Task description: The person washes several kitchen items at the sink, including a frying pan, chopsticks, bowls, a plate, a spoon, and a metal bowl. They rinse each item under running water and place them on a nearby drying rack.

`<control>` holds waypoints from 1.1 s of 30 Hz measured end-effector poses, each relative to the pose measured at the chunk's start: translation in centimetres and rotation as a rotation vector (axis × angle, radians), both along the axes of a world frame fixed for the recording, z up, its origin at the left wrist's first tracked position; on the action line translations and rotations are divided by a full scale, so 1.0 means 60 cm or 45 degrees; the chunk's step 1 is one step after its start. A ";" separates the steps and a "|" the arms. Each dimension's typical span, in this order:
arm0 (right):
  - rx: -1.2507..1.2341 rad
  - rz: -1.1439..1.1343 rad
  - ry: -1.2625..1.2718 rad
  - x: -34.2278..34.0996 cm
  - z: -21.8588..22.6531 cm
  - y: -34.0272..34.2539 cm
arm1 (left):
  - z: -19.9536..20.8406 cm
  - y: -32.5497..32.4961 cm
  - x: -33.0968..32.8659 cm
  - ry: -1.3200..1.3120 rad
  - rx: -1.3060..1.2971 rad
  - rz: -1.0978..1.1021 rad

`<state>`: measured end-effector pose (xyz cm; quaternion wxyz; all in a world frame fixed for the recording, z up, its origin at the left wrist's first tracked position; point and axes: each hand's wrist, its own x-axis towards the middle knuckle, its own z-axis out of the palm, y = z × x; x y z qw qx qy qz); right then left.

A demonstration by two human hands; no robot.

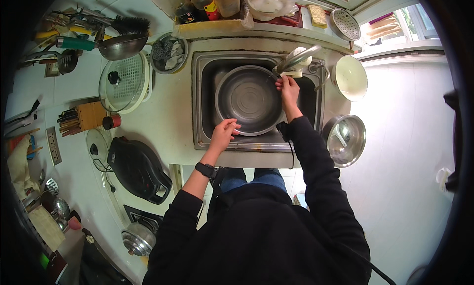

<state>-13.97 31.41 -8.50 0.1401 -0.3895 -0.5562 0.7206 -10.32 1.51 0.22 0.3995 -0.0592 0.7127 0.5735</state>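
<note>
A wide, round grey metal basin [248, 98] sits in the stainless steel sink [208, 142]. No water or food can be made out in it. My left hand [225, 134] is at the basin's near left rim, its fingers loosely bent and apart, reaching over the edge. My right hand [290, 91] is at the far right rim, just below the curved metal faucet [305, 55] and a cream-coloured piece [291, 74] beside it. Its fingers are pinched together, and what they hold is hidden.
Right of the sink stand a pale bowl [351, 78] and a steel bowl [353, 151]. To the left are a pot with scouring pads [170, 54], a glass lid [118, 87], a knife block [91, 115] and a black electric appliance [137, 169]. Bottles [203, 6] line the back shelf.
</note>
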 end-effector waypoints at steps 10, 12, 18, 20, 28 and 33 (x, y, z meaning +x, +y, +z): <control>0.824 0.334 -0.974 0.169 -0.148 0.015 | -0.075 -0.091 -0.011 -0.024 -0.237 0.182; 0.786 0.363 -0.980 0.178 -0.167 0.020 | -0.129 -0.080 -0.013 0.046 -0.320 0.185; 0.541 0.460 -0.787 0.172 -0.184 0.033 | -0.262 -0.035 -0.051 0.275 -0.805 0.029; 0.615 0.522 -0.727 0.166 -0.187 0.034 | -0.285 -0.028 -0.071 0.210 -0.808 0.014; 0.746 0.532 -0.789 0.149 -0.193 0.023 | -0.319 -0.028 -0.099 0.237 -0.808 -0.022; 0.853 0.508 -0.737 0.143 -0.177 0.018 | -0.309 -0.021 -0.088 0.393 -0.819 0.044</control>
